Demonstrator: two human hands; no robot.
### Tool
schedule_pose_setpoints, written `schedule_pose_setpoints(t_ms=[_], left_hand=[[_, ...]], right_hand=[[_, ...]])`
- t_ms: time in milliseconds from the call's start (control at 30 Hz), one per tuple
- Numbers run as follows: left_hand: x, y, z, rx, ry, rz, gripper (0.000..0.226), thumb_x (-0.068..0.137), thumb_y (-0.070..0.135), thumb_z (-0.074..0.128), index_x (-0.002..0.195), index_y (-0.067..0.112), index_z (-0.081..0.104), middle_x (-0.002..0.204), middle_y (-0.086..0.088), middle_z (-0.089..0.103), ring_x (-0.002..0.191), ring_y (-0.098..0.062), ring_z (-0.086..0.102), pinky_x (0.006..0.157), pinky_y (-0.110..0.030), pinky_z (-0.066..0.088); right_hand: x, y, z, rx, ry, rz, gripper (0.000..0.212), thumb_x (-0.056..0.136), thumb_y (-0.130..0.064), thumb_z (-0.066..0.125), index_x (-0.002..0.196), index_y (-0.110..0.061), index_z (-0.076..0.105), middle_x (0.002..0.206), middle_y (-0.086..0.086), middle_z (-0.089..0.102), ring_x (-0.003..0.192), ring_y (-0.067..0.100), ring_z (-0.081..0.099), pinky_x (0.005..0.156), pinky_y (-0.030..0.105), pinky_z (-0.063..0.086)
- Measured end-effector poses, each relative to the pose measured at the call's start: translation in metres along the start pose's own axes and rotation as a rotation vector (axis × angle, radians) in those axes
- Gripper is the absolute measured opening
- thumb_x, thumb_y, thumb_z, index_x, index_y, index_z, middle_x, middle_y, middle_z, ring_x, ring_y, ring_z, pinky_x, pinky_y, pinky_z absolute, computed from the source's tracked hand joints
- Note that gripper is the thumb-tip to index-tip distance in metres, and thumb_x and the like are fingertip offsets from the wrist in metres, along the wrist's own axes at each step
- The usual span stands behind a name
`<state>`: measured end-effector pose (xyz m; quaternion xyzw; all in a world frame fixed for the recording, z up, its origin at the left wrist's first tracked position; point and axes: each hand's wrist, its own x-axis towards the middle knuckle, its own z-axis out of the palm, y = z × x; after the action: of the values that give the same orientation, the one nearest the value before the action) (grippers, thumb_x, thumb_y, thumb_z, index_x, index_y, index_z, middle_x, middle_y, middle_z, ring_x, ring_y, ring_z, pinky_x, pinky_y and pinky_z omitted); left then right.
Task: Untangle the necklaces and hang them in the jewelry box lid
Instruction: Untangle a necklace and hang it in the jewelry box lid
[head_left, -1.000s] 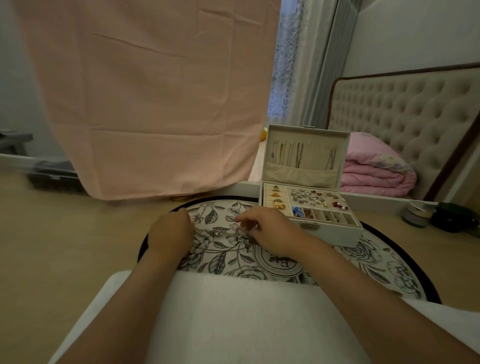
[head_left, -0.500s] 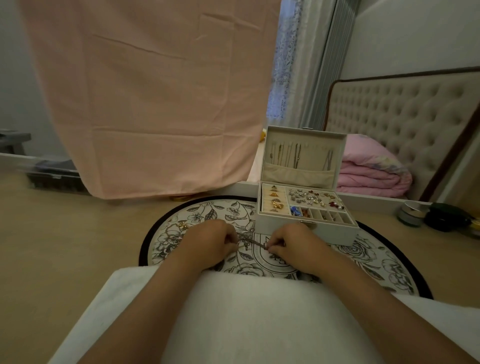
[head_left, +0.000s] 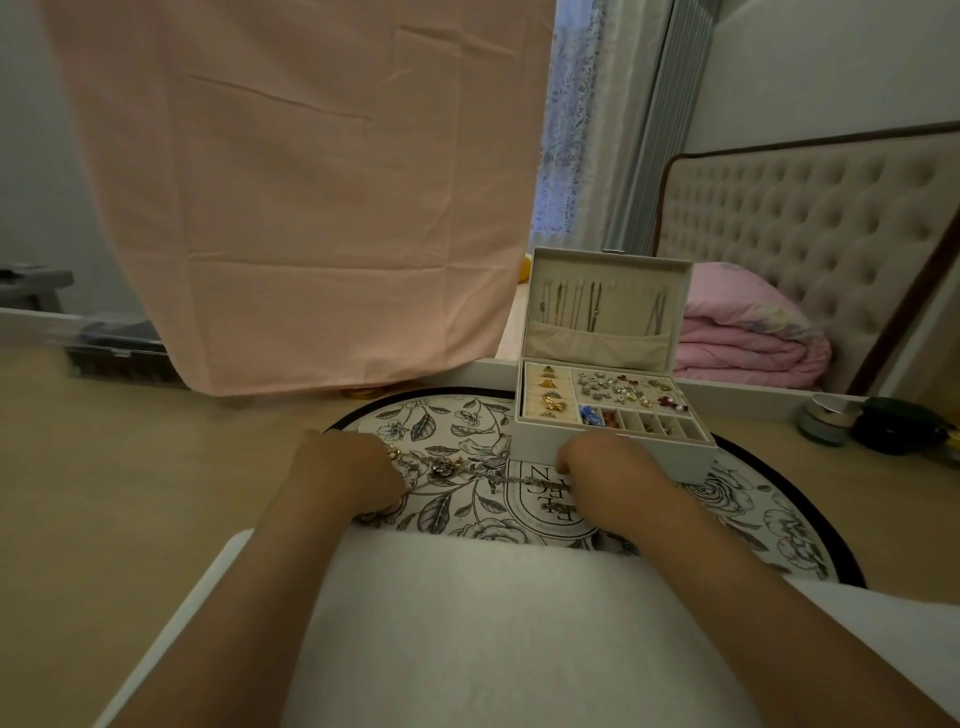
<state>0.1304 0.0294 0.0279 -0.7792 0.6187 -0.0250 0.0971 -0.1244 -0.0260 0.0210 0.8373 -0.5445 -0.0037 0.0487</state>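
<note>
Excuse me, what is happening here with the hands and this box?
A person is working on the tangled necklaces over a round floral mat. The left hand and the right hand each pinch one end, with the chains drawn between them. Behind, the jewelry box stands open. Several chains hang in its lid; this bunch is not yet hung.

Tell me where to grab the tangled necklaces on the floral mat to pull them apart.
Pinch the tangled necklaces from above, on the straight chain run just right of the knotted pendants: it lies flat and stretched on the mat, while the clump offers nothing clean. The left hand and right hand seem to hold the two ends.
</note>
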Motion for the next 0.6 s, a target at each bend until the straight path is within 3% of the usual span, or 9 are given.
schedule_pose_setpoints(t_ms=[100, 167, 233, 300, 400, 467, 600], left_hand=[[0.001, 0.019, 0.004, -0.194, 0.329, 0.101, 0.024, 0.094, 0.035, 0.047, 0.104, 0.022, 0.064, 0.104, 0.004, 0.064, 0.099, -0.018, 0.057, 0.090, -0.034, 0.047], [0.003, 0.034, 0.010, -0.354, 0.449, 0.258, 0.018, 0.095, 0.034, 0.053, 0.107, 0.028, 0.066, 0.104, 0.006, 0.062, 0.102, -0.016, 0.055, 0.087, -0.032, 0.048], [0.007, 0.043, 0.020, -0.412, 0.410, 0.350, 0.015, 0.095, 0.034, 0.058, 0.107, 0.030, 0.067, 0.105, 0.006, 0.059, 0.103, -0.015, 0.053, 0.086, -0.032, 0.048], [0.015, 0.041, 0.029, -0.529, 0.318, 0.334, 0.012, 0.095, 0.025, 0.062, 0.105, 0.029, 0.068, 0.107, 0.005, 0.054, 0.104, -0.016, 0.053, 0.087, -0.031, 0.048], [0.022, 0.030, 0.031, -0.620, 0.270, 0.275, 0.036, 0.090, -0.001, 0.060, 0.108, 0.031, 0.064, 0.110, 0.007, 0.045, 0.102, -0.015, 0.053, 0.087, -0.026, 0.047], [0.024, 0.021, 0.030, -0.596, 0.255, 0.239, 0.045, 0.087, -0.008, 0.055, 0.113, 0.029, 0.060, 0.113, 0.005, 0.046, 0.099, -0.015, 0.053, 0.087, -0.028, 0.049], [0.018, 0.007, 0.025, -0.372, 0.264, 0.072, 0.035, 0.089, 0.001, 0.054, 0.120, 0.017, 0.055, 0.118, -0.006, 0.055, 0.101, -0.021, 0.056, 0.085, -0.031, 0.050]], right_hand=[[0.005, -0.015, 0.009, 0.119, 0.062, -0.126, 0.027, 0.098, -0.026, 0.057, 0.122, -0.022, 0.069, 0.118, 0.001, 0.064, 0.102, 0.022, 0.061, 0.085, 0.033, 0.052], [0.010, -0.019, 0.014, 0.097, 0.080, -0.168, 0.028, 0.100, -0.028, 0.054, 0.123, -0.022, 0.069, 0.115, 0.001, 0.060, 0.104, 0.023, 0.059, 0.087, 0.036, 0.052], [0.014, -0.018, 0.015, 0.104, 0.070, -0.153, 0.024, 0.100, -0.028, 0.056, 0.117, -0.022, 0.072, 0.111, 0.000, 0.060, 0.100, 0.020, 0.060, 0.087, 0.037, 0.053], [0.015, -0.012, 0.013, 0.161, 0.056, -0.124, 0.022, 0.098, -0.032, 0.060, 0.112, -0.023, 0.074, 0.109, -0.002, 0.065, 0.096, 0.018, 0.062, 0.087, 0.037, 0.055], [0.010, 0.000, 0.013, 0.253, 0.039, -0.092, 0.019, 0.097, -0.031, 0.064, 0.109, -0.023, 0.075, 0.107, -0.003, 0.070, 0.092, 0.014, 0.064, 0.088, 0.034, 0.056], [0.003, 0.009, 0.014, 0.339, 0.039, -0.082, 0.017, 0.095, -0.029, 0.066, 0.108, -0.022, 0.076, 0.104, -0.003, 0.071, 0.090, 0.012, 0.065, 0.088, 0.032, 0.056], [-0.005, 0.021, 0.015, 0.405, 0.073, -0.108, 0.020, 0.091, -0.031, 0.073, 0.107, -0.019, 0.076, 0.101, -0.003, 0.068, 0.089, 0.010, 0.062, 0.089, 0.032, 0.054]])
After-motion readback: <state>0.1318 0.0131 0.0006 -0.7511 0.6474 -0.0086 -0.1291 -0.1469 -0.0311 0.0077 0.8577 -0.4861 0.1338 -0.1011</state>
